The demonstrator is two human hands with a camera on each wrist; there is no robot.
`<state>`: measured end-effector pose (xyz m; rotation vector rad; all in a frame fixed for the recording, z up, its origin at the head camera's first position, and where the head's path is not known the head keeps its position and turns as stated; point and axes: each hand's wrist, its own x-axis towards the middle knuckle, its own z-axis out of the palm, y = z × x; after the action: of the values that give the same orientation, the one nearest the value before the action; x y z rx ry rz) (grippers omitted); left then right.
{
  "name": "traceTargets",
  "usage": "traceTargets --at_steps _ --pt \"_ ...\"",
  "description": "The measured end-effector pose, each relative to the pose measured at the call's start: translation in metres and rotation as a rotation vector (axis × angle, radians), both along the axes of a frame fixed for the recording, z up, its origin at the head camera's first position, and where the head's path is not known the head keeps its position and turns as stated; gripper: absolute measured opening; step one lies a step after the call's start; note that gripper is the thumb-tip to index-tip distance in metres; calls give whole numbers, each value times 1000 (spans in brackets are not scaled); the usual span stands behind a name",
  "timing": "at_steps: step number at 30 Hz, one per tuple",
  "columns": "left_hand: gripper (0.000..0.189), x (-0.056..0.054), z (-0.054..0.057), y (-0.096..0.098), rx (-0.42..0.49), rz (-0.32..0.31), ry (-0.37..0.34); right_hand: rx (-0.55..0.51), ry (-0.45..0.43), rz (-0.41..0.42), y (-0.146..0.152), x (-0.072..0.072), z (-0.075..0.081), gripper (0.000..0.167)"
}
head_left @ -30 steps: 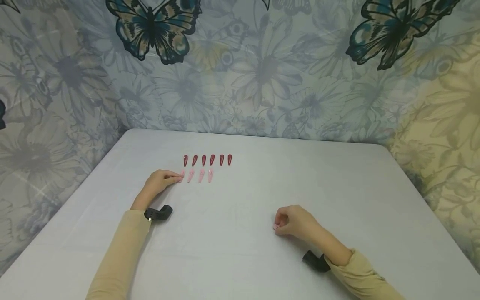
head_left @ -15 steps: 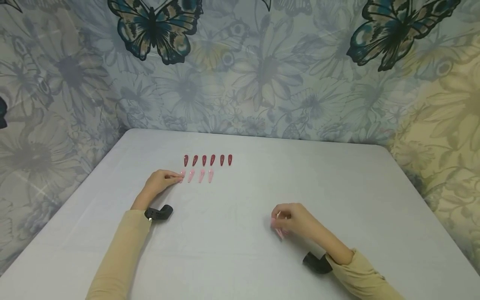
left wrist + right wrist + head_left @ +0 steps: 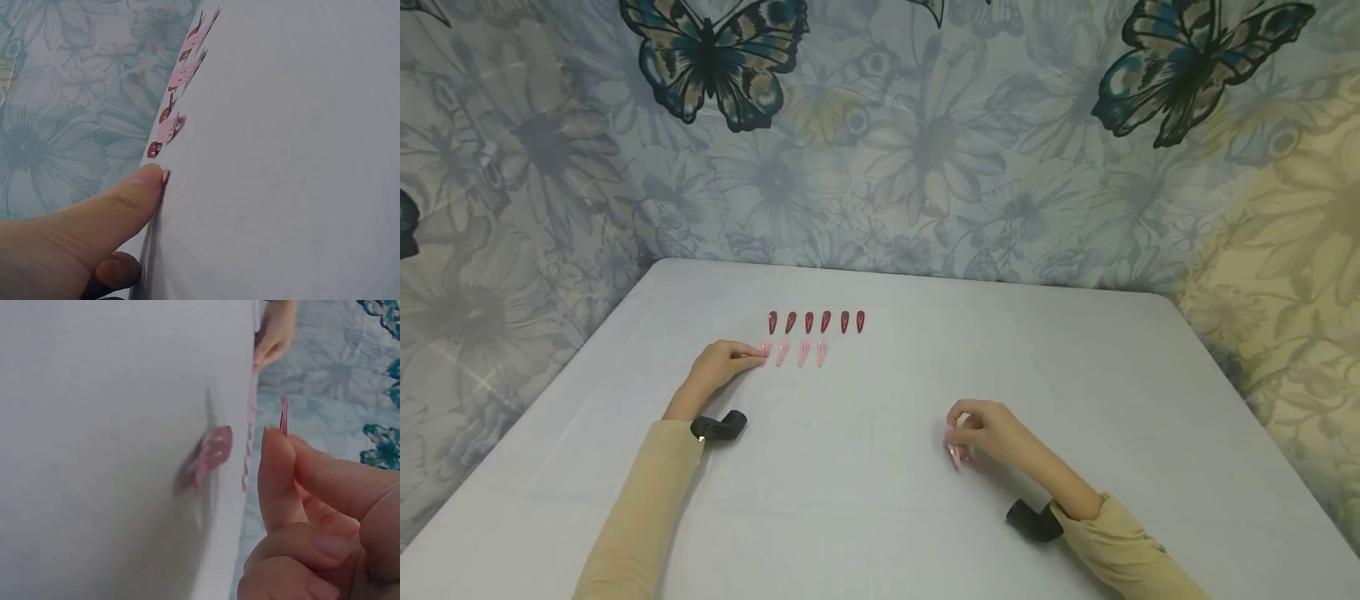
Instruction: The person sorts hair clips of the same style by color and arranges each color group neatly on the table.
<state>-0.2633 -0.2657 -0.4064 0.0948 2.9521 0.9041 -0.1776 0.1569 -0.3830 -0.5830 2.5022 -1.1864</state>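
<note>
My left hand (image 3: 722, 365) rests on the white table at the left end of a row of pink snap hair clips. Its thumb and forefinger pinch the leftmost pink clip (image 3: 767, 345); the thumb mostly hides that clip in the left wrist view. Three more pink clips (image 3: 803, 353) lie to its right. My right hand (image 3: 996, 432), low over the table on the right, pinches a pink hair clip (image 3: 284, 415) upright between thumb and forefinger, its other fingers curled. Another pink clip (image 3: 217, 447) lies on the table beneath that hand.
A row of several dark red hair clips (image 3: 826, 322) lies just behind the pink row. The white table (image 3: 880, 533) meets a butterfly-and-flower patterned backdrop (image 3: 932, 167) at its back edge. A black wrist device (image 3: 721, 426) is worn at each sleeve.
My right hand has risen from the table with a pink clip and moved slightly away from me, uncovering a pink clip beneath it. My left hand has stayed in place.
</note>
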Motion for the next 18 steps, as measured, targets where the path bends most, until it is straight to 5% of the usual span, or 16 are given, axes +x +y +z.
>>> traceTargets --at_steps 18 --pt "30 0 1 0 -16 -27 10 26 -71 -85 -13 -49 27 12"
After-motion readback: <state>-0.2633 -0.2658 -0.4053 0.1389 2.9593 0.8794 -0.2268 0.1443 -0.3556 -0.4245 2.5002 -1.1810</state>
